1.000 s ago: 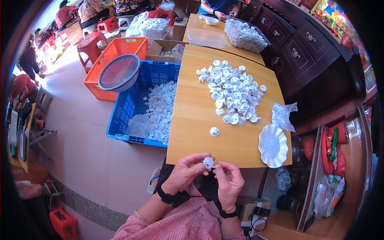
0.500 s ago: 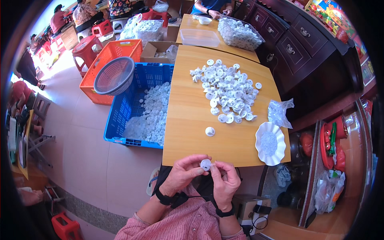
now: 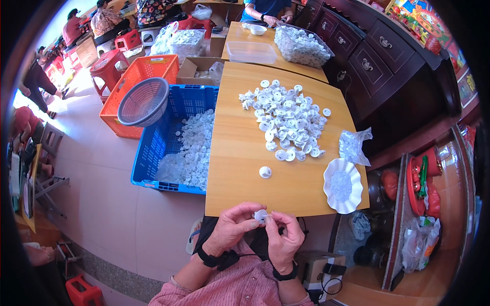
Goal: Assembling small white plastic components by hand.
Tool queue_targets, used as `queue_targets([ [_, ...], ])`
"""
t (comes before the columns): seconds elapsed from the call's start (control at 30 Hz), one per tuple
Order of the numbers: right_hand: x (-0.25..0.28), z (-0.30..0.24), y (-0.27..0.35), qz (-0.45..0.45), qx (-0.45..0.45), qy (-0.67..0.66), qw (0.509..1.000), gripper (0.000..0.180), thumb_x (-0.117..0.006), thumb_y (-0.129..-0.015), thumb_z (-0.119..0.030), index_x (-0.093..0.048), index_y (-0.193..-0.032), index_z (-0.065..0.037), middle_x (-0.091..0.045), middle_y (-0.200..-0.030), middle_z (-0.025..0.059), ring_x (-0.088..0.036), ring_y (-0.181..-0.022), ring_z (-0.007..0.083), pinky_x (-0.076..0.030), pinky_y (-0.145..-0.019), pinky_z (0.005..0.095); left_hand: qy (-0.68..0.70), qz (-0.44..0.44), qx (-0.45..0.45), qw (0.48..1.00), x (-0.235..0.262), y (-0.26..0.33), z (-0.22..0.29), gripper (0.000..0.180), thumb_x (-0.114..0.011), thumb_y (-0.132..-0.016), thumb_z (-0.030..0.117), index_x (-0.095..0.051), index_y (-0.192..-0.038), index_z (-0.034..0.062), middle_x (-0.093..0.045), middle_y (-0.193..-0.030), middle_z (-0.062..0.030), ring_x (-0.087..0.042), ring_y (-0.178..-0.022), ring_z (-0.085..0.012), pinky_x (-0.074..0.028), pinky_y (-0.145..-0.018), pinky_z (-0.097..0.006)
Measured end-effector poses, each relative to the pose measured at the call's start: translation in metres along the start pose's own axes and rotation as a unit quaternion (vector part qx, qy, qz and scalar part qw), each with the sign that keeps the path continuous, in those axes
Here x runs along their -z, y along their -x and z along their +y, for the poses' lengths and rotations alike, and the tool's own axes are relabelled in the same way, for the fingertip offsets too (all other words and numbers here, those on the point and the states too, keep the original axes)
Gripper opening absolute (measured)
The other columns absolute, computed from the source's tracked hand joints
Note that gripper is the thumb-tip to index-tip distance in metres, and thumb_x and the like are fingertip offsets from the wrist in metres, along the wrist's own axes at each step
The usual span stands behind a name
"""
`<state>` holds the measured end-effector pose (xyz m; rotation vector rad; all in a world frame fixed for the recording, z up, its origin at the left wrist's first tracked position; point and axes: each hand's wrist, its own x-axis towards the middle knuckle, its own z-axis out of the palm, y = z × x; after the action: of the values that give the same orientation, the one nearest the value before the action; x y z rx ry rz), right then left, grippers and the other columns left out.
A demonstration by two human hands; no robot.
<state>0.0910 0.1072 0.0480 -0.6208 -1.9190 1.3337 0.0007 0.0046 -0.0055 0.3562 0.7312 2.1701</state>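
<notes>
Just off the table's near edge, a small white round plastic part [image 3: 260, 216] with a dark slot is pinched between the thumb and fingers of my left hand [image 3: 230, 228]. Against its right side press the thumb and forefinger of my right hand [image 3: 284, 238]; whether a tiny piece sits between those fingertips is hidden. One similar white part [image 3: 265, 172] lies alone on the wooden table [image 3: 235, 196], beyond my hands. Farther off is a heap of such parts [image 3: 291, 120]. A scalloped white plate [image 3: 329, 196] at the right holds many tiny clear pieces [image 3: 341, 185].
A clear plastic bag [image 3: 354, 146] lies behind the plate. Left of the table stand a blue crate [image 3: 145, 160] of white parts, a mesh basket [image 3: 143, 102] and an orange crate [image 3: 115, 122]. Another person [image 3: 268, 13] sits at the far table. Dark drawers [image 3: 380, 69] line the right.
The white part has tilted in my fingers, and my right thumb has moved in against it. The whole view has shifted slightly. At the far left, a person's legs have moved.
</notes>
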Motion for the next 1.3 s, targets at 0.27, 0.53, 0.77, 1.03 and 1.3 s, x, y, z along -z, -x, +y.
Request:
queue_targets([
  [0.27, 0.0002, -0.0022, 0.0001, 0.002, 0.009, 0.014, 1.0, 0.013, -0.072, -0.084, 0.004, -0.066, -0.096, 0.002, -0.066, -0.086, 0.0044, -0.059, -0.074, 0.0077, -0.048, -0.067, 0.0225, -0.003, -0.003, 0.002, 1.0, -0.0013, 0.001, 0.0028, 0.035, -0.072, -0.086, 0.0, -0.062, -0.119, -0.0005, -0.061, -0.121, -0.0111, -0.06, -0.112, -0.0204, -0.048, -0.101, -0.037],
  [0.53, -0.0003, -0.0004, 0.0012, 0.006, 0.009, 0.01, 1.0, 0.014, -0.071, -0.084, 0.005, -0.066, -0.096, 0.002, -0.066, -0.086, 0.0045, -0.059, -0.074, 0.0082, -0.049, -0.068, 0.0228, -0.005, 0.0, 0.002, 1.0, 0.001, 0.0012, -0.0013, 0.033, -0.072, -0.085, -0.001, -0.063, -0.117, 0.0, -0.063, -0.116, -0.0114, -0.061, -0.11, -0.0208, -0.049, -0.1, -0.037],
  [0.77, -0.001, -0.0009, 0.0002, -0.003, 0.033, 0.033, 0.999, 0.014, -0.073, -0.082, 0.004, -0.067, -0.095, 0.001, -0.067, -0.084, 0.0062, -0.062, -0.071, 0.0112, -0.05, -0.065, 0.0245, -0.013, -0.006, -0.003, 1.0, 0.0039, 0.0019, -0.0011, 0.034, -0.072, -0.085, -0.003, -0.062, -0.117, 0.0007, -0.064, -0.114, -0.0109, -0.061, -0.108, -0.0197, -0.049, -0.098, -0.036],
  [1.03, -0.0021, -0.0039, 0.0012, -0.017, 0.045, 0.041, 0.998, 0.013, -0.072, -0.082, 0.006, -0.066, -0.093, 0.002, -0.066, -0.085, 0.0058, -0.061, -0.072, 0.0108, -0.049, -0.066, 0.0243, -0.049, -0.004, -0.018, 0.999, 0.0043, 0.0027, 0.0007, 0.035, -0.072, -0.084, -0.005, -0.063, -0.116, 0.0008, -0.061, -0.113, -0.0086, -0.06, -0.106, -0.0182, -0.05, -0.096, -0.034],
  [1.3, -0.0022, -0.0061, 0.0023, -0.038, 0.062, 0.05, 0.996, 0.014, -0.071, -0.081, 0.006, -0.065, -0.092, 0.001, -0.065, -0.084, 0.006, -0.061, -0.072, 0.0109, -0.049, -0.065, 0.0244, -0.127, -0.021, -0.038, 0.991, 0.007, 0.0041, 0.0063, 0.034, -0.074, -0.082, -0.005, -0.064, -0.114, 0.0006, -0.06, -0.113, -0.0095, -0.06, -0.106, -0.0192, -0.05, -0.094, -0.033],
])
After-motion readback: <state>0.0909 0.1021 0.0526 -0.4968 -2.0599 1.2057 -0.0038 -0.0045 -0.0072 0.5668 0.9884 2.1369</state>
